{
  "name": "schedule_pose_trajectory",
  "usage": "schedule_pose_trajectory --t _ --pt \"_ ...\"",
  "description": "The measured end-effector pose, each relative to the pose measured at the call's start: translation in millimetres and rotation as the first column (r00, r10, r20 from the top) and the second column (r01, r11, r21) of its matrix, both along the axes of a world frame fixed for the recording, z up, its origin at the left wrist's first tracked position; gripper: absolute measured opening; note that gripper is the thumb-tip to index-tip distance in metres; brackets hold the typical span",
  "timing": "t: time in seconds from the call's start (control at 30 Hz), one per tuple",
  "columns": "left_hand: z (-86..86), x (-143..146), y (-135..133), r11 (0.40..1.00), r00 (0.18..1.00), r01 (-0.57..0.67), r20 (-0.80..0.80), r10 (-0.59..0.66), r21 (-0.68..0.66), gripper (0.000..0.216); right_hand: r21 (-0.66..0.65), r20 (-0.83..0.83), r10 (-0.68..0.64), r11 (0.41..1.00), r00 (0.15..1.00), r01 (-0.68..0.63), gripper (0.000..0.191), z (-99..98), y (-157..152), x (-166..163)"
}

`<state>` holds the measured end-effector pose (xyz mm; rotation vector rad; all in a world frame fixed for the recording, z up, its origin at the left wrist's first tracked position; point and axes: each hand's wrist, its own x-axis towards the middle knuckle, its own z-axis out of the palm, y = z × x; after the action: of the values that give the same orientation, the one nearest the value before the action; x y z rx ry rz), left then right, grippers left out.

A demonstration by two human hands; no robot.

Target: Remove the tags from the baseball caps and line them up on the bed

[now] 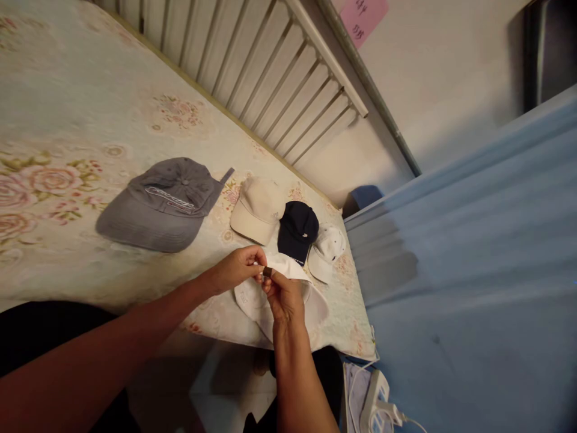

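Note:
A white hat [318, 307] lies in front of me near the bed's edge, partly covered by my hands. My left hand [238, 267] is closed in a pinch at its upper left part. My right hand [285, 294] meets it there, thumb and fingers pressed together, also on the white hat as far as I can see. A small brown piece [267, 272] shows at the fingertips; whether it is a label or a finger wrap, I cannot tell. Just beyond lie a beige cap [258, 207], a black cap [297, 228] and a white cap [327, 249].
To the left rests a grey cap [166, 204] with its strap sticking out. A flowered sheet [67, 108] covers the bed. Metal rails [252, 66] line the far side, and a blue curtain [469, 270] hangs at right. A power strip [376, 400] with cables sits below right.

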<state>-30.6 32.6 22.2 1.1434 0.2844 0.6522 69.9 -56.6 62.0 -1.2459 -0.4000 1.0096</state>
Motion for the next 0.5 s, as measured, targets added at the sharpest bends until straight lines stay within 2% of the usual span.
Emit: schedule_pose_trajectory --t 0.13,0.3,0.5 --pt "1.0 -0.3 -0.8 1.0 1.0 0.001 0.024 0.0 -0.015 0.011 0.004 0.001 -0.027 1.0 1.0 0.027 0.012 2.7 1.4 -0.3" --pt "2.2 -1.8 1.8 0.996 0.996 0.074 0.051 -0.072 -0.04 0.015 0.017 -0.009 -0.083 0.996 0.996 0.084 0.014 4.3 0.3 3.0" --pt "-1.3 -0.2 2.6 0.995 0.997 0.081 0.021 -0.08 -0.061 0.017 0.048 -0.003 -0.042 0.998 0.999 0.042 0.011 2.2 -2.5 3.4"
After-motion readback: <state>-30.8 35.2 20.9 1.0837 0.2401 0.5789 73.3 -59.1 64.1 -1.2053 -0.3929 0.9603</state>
